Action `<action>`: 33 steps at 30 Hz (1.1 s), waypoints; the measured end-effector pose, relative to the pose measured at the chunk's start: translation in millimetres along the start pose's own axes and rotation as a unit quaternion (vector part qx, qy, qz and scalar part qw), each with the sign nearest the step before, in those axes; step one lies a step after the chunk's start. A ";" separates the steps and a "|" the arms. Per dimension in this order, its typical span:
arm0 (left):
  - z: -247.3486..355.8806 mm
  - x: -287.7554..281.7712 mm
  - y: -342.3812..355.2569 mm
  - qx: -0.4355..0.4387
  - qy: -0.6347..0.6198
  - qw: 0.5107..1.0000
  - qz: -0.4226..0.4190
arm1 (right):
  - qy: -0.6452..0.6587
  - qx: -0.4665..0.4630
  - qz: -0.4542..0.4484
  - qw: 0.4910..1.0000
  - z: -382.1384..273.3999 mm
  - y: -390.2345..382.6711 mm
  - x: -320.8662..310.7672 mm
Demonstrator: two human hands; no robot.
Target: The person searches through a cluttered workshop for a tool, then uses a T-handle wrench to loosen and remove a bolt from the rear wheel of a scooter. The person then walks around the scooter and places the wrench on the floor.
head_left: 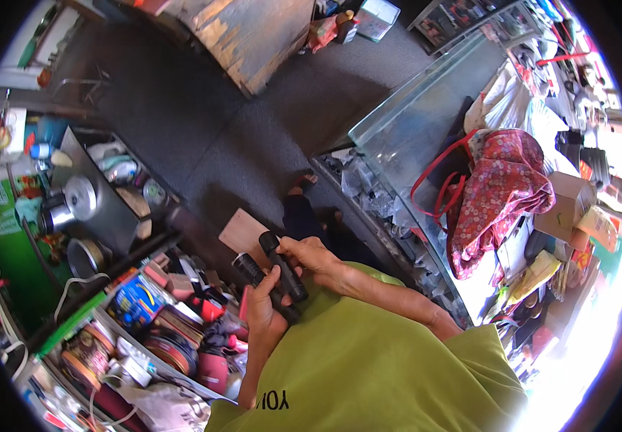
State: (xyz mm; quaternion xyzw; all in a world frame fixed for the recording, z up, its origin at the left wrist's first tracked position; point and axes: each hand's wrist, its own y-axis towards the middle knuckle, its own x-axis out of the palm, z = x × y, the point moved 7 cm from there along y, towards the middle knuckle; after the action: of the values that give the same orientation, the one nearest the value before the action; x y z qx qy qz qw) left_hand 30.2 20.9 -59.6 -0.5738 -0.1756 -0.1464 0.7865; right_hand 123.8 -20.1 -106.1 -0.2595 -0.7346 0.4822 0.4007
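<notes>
Before the shirt (376,353), the left hand (262,306) has its fingers clamped on the left torch (248,268), the right hand (314,258) likewise on the right torch (291,279) beside it, and a slackened grip could likely drop either onto the floor (246,144).

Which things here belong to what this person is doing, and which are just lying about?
In use:
- ridged black cylinder, torch-like, in the left hand
- smoother black cylinder, also torch-like, with the right hand at its upper part

Apparently just lying about:
- red flowered cloth bag on the glass case
- cardboard box
- yellow packet
</notes>
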 end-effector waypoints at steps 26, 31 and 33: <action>-24.6 -13.4 -21.3 0.069 -0.002 0.998 0.008 | -0.033 -0.013 -0.037 0.999 38.3 -2.1 -14.4; -15.5 -7.4 -26.1 0.099 0.028 0.994 -0.039 | -0.053 -0.089 -0.087 0.991 16.7 -21.5 -2.3; -13.0 -4.4 -25.9 0.121 0.057 0.989 -0.057 | -0.065 -0.127 -0.092 0.985 7.8 -25.9 -1.7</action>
State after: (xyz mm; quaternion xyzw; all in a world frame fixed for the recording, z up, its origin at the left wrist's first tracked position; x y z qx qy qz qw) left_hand 16.5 0.9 -43.2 -0.4538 -0.1798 -0.2011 0.8493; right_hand 118.3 -35.7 -84.6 -0.2079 -0.8352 0.3619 0.3582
